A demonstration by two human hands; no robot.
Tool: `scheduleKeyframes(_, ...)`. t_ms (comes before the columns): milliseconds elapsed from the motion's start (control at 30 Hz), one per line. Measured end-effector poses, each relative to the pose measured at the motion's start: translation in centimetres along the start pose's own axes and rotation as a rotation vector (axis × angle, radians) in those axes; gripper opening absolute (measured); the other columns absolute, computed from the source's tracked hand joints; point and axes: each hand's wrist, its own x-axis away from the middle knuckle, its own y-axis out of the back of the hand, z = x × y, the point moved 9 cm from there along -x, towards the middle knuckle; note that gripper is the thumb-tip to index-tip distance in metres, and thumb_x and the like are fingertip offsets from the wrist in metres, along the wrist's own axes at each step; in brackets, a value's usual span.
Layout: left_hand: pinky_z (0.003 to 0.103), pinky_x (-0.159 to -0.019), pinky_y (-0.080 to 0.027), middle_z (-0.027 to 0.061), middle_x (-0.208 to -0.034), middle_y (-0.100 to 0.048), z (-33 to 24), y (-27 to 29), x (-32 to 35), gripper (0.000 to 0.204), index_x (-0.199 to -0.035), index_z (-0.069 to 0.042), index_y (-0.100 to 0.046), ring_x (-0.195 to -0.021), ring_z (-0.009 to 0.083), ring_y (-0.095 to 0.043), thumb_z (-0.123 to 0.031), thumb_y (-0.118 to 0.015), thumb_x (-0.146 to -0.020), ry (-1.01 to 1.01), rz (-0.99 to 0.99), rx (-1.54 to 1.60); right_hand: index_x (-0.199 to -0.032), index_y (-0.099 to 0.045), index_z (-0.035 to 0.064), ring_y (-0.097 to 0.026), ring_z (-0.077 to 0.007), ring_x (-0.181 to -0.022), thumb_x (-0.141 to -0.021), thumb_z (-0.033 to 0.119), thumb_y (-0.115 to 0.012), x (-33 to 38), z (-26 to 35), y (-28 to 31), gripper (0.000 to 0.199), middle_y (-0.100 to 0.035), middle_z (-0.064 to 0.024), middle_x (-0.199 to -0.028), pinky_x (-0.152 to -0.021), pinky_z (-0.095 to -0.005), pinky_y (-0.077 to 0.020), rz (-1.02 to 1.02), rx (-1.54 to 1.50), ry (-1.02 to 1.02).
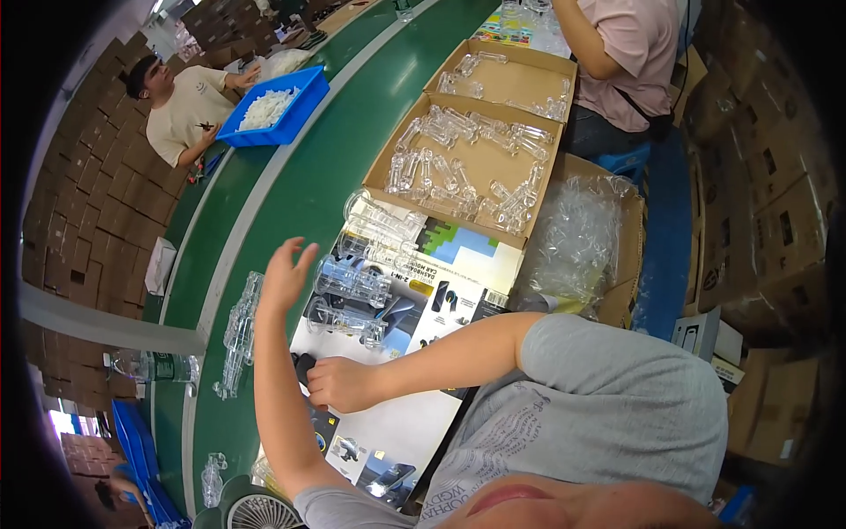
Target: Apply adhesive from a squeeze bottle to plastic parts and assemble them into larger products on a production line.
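My left hand [291, 271] reaches over the green conveyor beside the printed cardboard sheet [379, 419], fingers apart and nothing visible in them. My right hand [339, 384] is closed low over the sheet. A small black object [304, 367] shows at its fingers; its kind is mostly hidden. Between my hands and the far tray, several clear plastic parts with ring-shaped ends [352, 282] lie in a row on the sheet. A line of slim clear plastic parts [240, 331] rests on the conveyor, left of my left forearm.
Shallow cardboard trays [382, 176] of clear parts stand ahead. To the right is a box of clear plastic bags [577, 238]. Across the green conveyor [308, 163], a person handles a blue bin [308, 88] of white pieces. A bottle [150, 365] and a fan [260, 511] are at left.
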Motion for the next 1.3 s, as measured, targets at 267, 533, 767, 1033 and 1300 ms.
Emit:
scheduleKeyframes(267, 0.033, -0.068, -0.046, 0.0157, -0.081, -0.064, 3.7, -3.9, 1.8, 0.030, -0.086, 0.003, -0.061, -0.075, 0.0245, -0.061, -0.025, -0.064, -0.078, 0.179, 0.221, 0.036, -0.061, -0.059, 0.0094, -0.054, -0.0234, -0.076, -0.060, 0.014, -0.062, 0.1, 0.2, -2.3, 0.005, -0.058, -0.0033, -0.069, -0.067, -0.0348, -0.0425, 0.149, -0.002, -0.043)
scheduleKeyframes(533, 0.023, -0.072, -0.043, 0.0039, -0.080, -0.060, -2.9, 0.8, 3.9, 0.013, -0.083, 0.002, -0.056, -0.076, 0.0088, -0.054, -0.010, -0.061, -0.081, 0.084, 0.079, 0.390, -0.062, -0.059, 0.0104, -0.054, -0.0226, -0.075, -0.063, 0.011, -0.059, 0.6, -0.7, -2.9, 0.002, -0.058, -0.0031, -0.067, -0.067, -0.0348, -0.0436, 0.264, -0.029, -0.116)
scheduleKeyframes(767, 0.035, -0.094, -0.036, 0.0132, -0.120, -0.047, -6.7, 9.4, 10.1, 0.007, -0.091, -0.003, -0.053, -0.107, 0.0243, -0.049, -0.008, -0.053, -0.086, -0.126, -0.292, 0.534, -0.064, -0.059, 0.0110, -0.053, -0.0244, -0.074, -0.065, 0.007, -0.055, 0.8, -1.1, -2.1, 0.006, -0.059, -0.0039, -0.068, -0.063, -0.0362, -0.0440, 0.162, -0.139, -0.164)
scheduleKeyframes(1033, 0.048, -0.093, -0.043, 0.0206, -0.132, -0.038, 0.2, 15.6, 19.4, 0.035, -0.119, -0.004, -0.040, -0.121, 0.0380, -0.038, -0.025, -0.043, -0.092, 0.077, -0.810, 1.542, -0.080, -0.056, 0.0119, -0.050, -0.0227, -0.083, -0.068, 0.002, -0.055, 0.5, 0.0, -1.9, 0.016, -0.051, -0.0040, -0.078, -0.068, -0.0347, -0.0436, 0.138, -0.094, -0.061)
scheduleKeyframes(1300, 0.036, -0.085, -0.045, 0.0195, -0.126, -0.041, 8.1, 17.8, 24.5, 0.055, -0.135, -0.002, -0.024, -0.102, 0.0248, -0.049, -0.022, -0.043, -0.088, -0.041, -0.708, 1.785, -0.099, -0.056, 0.0130, -0.049, -0.0241, -0.088, -0.068, 0.001, -0.054, 0.8, 1.2, -1.9, 0.033, -0.050, -0.0062, -0.090, -0.075, -0.0355, -0.0408, 0.183, 0.024, 0.069)
